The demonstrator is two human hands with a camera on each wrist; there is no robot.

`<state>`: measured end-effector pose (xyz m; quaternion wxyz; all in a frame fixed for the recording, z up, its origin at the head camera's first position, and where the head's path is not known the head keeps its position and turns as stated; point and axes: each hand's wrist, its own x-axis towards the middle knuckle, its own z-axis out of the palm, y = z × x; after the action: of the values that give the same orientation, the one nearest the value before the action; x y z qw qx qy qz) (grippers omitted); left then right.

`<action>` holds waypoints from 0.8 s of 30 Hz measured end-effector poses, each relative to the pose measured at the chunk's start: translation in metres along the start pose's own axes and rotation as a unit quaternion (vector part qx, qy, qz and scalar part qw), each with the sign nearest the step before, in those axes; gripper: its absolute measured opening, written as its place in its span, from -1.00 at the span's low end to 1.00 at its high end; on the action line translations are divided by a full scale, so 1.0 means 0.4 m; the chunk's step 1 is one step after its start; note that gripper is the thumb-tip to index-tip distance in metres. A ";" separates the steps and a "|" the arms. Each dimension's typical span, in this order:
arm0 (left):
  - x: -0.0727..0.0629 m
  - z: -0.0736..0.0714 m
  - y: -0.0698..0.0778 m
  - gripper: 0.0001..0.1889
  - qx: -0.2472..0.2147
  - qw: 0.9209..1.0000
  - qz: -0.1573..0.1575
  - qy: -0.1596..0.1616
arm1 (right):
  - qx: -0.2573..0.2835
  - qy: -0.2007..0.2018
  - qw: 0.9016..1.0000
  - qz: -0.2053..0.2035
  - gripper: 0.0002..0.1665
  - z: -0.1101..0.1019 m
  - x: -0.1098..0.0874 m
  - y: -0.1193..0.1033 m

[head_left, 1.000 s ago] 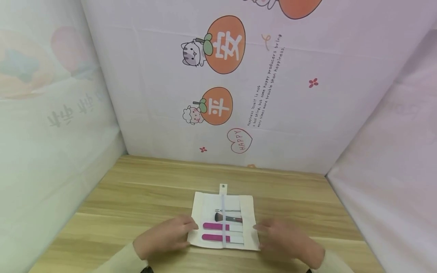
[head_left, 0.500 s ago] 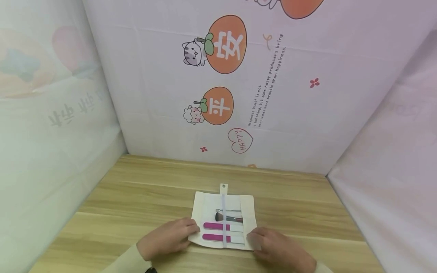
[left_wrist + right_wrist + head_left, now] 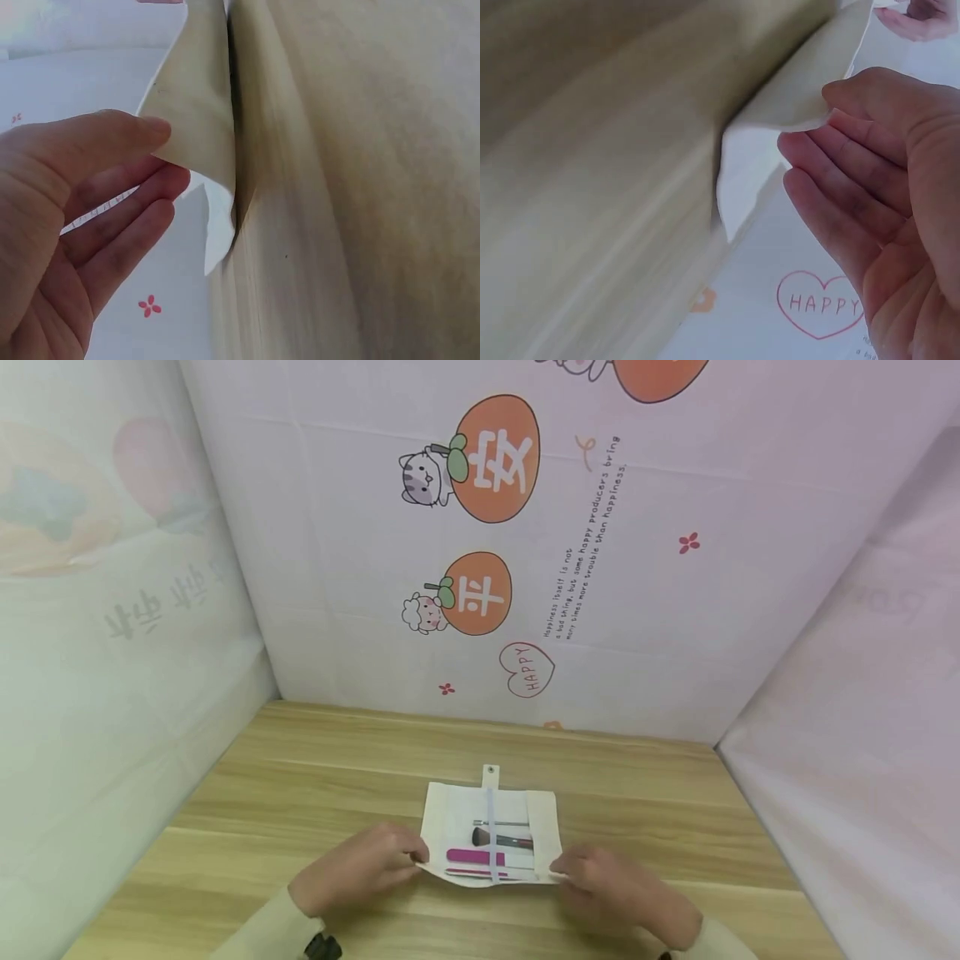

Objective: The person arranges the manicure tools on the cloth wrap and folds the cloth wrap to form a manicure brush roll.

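A cream roll-up pouch (image 3: pixel 546 827) lies unrolled on the table, its near edge lifted and curling up. My left hand (image 3: pixel 363 867) pinches its near left corner between thumb and fingers. At the near right corner my right hand (image 3: pixel 626 889) pinches the same edge. Under a pale elastic band (image 3: pixel 491 827) inside lie a makeup brush (image 3: pixel 513 842), a thin metal tool (image 3: pixel 510 822) and flat pink-and-white sticks like nail files (image 3: pixel 474 857). The nearest stick shows edge-on. Both wrist views show the pouch's plain outer side (image 3: pixel 195 97) bending up off the table.
The wood-grain table (image 3: pixel 315 777) is enclosed by white printed cloth walls (image 3: pixel 337 568) at the back, left and right. A snap tab (image 3: pixel 491 772) sticks out from the pouch's far edge.
My right hand has moved in from beside the pouch and taken hold of its near right corner. The near edge has risen and tilted away from me, turning the nearest stick edge-on.
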<state>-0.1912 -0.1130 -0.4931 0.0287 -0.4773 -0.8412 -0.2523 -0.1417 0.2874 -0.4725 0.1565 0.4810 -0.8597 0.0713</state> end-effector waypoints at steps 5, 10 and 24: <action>0.005 -0.005 -0.024 -0.92 -0.081 0.995 -0.050 0.005 | 0.069 -0.021 0.997 0.041 -0.86 -0.017 0.017 0.034; 0.014 0.001 -0.047 -0.91 -0.140 0.985 -0.098 0.009 | 0.145 -0.035 0.983 0.107 -0.95 -0.011 0.029 0.069; 0.055 0.023 -0.097 -0.91 -0.169 0.966 -0.194 0.002 | 0.227 -0.043 0.945 0.233 -0.91 0.043 0.049 0.125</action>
<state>-0.2330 -0.1077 -0.5103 -0.1003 -0.3019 -0.8629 -0.3927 -0.1972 0.2934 -0.4808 -0.0150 0.2926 -0.9146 0.2786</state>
